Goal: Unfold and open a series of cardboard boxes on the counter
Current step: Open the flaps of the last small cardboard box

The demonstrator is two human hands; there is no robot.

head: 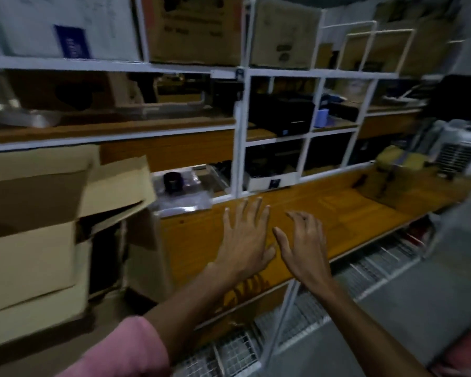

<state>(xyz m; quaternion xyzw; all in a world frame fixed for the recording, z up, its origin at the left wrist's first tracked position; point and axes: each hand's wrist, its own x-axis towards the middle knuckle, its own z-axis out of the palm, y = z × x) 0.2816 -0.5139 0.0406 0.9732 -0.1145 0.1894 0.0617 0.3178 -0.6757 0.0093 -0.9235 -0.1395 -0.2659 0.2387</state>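
Observation:
Both of my hands hover over the wooden counter (346,213) with nothing in them. My left hand (245,238) is flat with its fingers spread. Just to its right, my right hand (305,244) has its fingers apart and slightly curled. At the far left stands a large opened cardboard box (30,240) with its flaps (120,186) raised, apart from both hands. Flat folded cardboard (408,198) lies on the counter at the far right, beyond my reach. The view is dim and blurred.
White metal shelving (239,137) rises behind the counter, holding brown boxes (193,28), a black device (280,115) and clear plastic packets (182,197). Wire racks (365,270) sit under the counter's front edge. A white fan-like unit (460,151) stands at right.

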